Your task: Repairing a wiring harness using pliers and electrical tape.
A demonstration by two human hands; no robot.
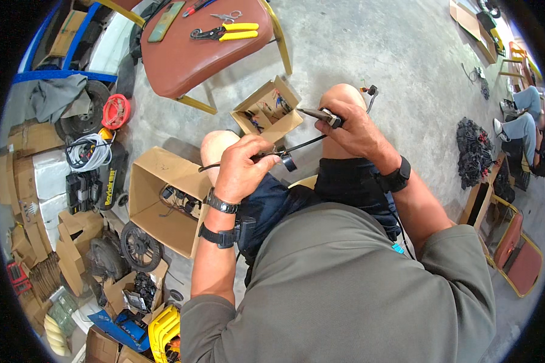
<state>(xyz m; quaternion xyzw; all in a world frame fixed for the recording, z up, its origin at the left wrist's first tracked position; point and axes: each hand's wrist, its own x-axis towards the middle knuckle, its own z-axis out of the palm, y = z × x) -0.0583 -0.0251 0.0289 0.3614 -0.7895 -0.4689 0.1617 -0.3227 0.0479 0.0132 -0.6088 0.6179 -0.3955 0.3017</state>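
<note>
From the head view, a grey floor (418, 54) spreads out. A red-brown chair (184, 69) at 11 o'clock has a yellow-handled tool (239, 31) on its seat. At 3 o'clock lies a dark pile (473, 148).

Another person (530, 136), between 2 and 3 o'clock, is partly cut off by the dark rim. The left hand (246, 160), at 10 o'clock, grips a black cable (306, 144) running toward 1 o'clock; its fingers hide some of it. The right hand (358, 130) grips pliers (312, 113) at 1 o'clock. I can't tell if it holds the cable too.

A small box (283, 128) at 12 o'clock has wires (280, 100) inside. A bigger box (169, 166) at 9 holds dark parts (184, 199).
</note>
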